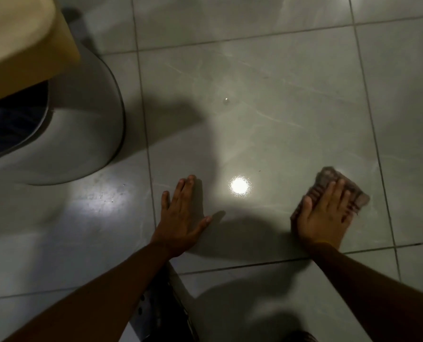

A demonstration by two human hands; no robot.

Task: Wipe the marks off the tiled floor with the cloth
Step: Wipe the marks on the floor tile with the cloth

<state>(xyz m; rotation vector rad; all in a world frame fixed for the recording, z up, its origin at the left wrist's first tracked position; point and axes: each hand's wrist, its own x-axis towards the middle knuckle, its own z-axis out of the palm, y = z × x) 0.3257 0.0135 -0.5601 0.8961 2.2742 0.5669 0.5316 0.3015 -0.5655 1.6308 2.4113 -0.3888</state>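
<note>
While the left hand [180, 215] props flat on the tiled floor [291, 99], the right hand [325, 215] presses a brown cloth [328, 178] to the same large tile.

Left hand: palm down, fingers extended and close together, thumb splayed right, gripping nothing; forearm runs in from lower left. Right hand: palm down on the cloth, fingers spread and flat, not curled round it; cloth edges show beyond the fingertips and on both sides; slight blur here. Cloth lies near the tile's right grout line [378, 154]. A bright light reflection [240, 185] sits between the hands. Small droplet-like mark [226, 101] farther ahead. A grey rounded bin [87, 134] stands at left, well apart from the left hand; open floor ahead and right.
</note>
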